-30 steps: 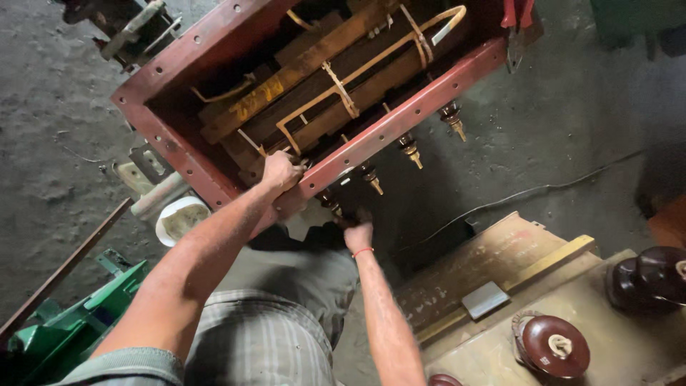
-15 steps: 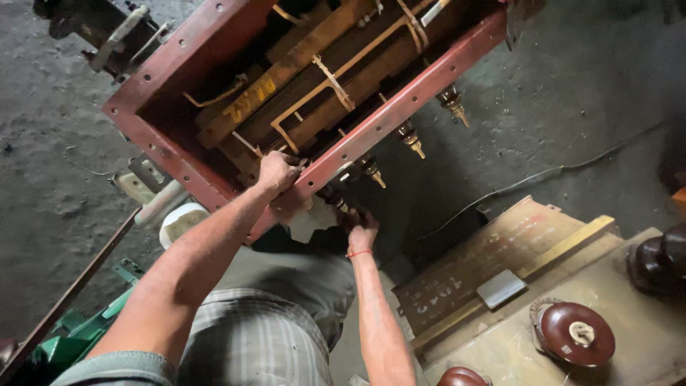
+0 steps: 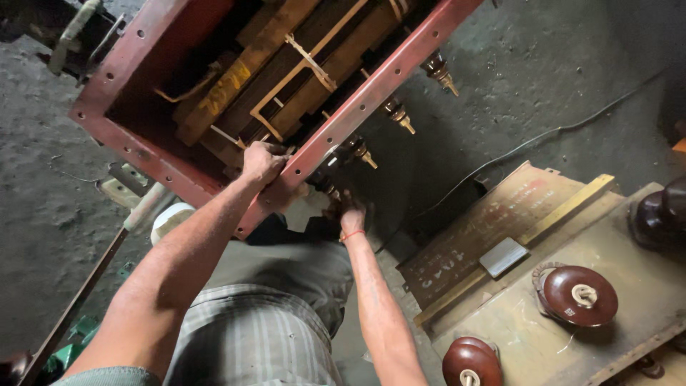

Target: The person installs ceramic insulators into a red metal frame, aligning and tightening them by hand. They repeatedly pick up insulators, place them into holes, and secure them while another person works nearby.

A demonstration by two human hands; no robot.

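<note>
Both hands had barely shifted: left hand [image 3: 263,161] gripped the near rim of the red tank [image 3: 357,107]; right hand [image 3: 350,214] closed on a terminal [image 3: 330,189] beneath, right of it.

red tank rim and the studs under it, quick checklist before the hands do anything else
1. Left hand gripping the flange of the red tank: ok, fingers curl over the rim.
2. Right hand on the lowest brass stud: cannot tell, the contact is in shadow.
3. Other brass studs unobstructed: ok.
4. Tool in either hand: cannot tell for the right, none in the left.
5. Brown insulators on the lid beside, away from both arms: ok.
</note>
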